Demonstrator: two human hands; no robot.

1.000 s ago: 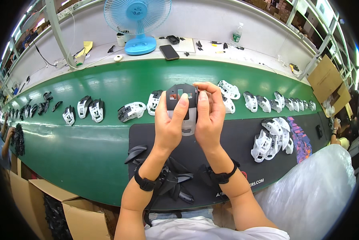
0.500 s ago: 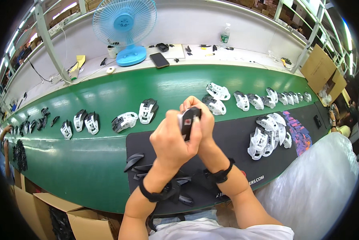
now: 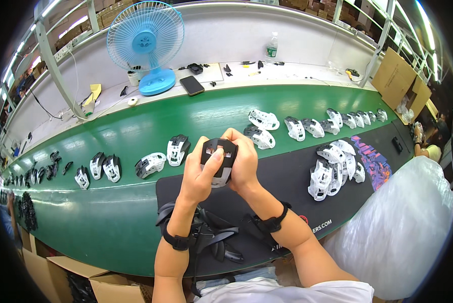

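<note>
A black-and-pale, mouse-shaped shell (image 3: pixel 228 160) is held in both hands above the near middle of a green table (image 3: pixel 105 217). The left hand (image 3: pixel 195 174) is curled around its left side, thumb across the dark top; the right hand (image 3: pixel 245 164) closes on the right side, fingers bent. The shell's dark and pale sections sit together as one body, though whether they are fully seated cannot be told. Below, loose dark curved pieces (image 3: pixel 221 235) lie on a black mat (image 3: pixel 282 187), apparently unused so far. To the right rests a pile of white-and-black shells (image 3: pixel 332 174); farther off, more shells (image 3: pixel 294 129) line the table from left to right. Which of them are finished is unclear. On the far ledge stand a blue fan (image 3: pixel 145 45) and a bottle (image 3: pixel 272 46), with a phone (image 3: pixel 192 85) between.
</note>
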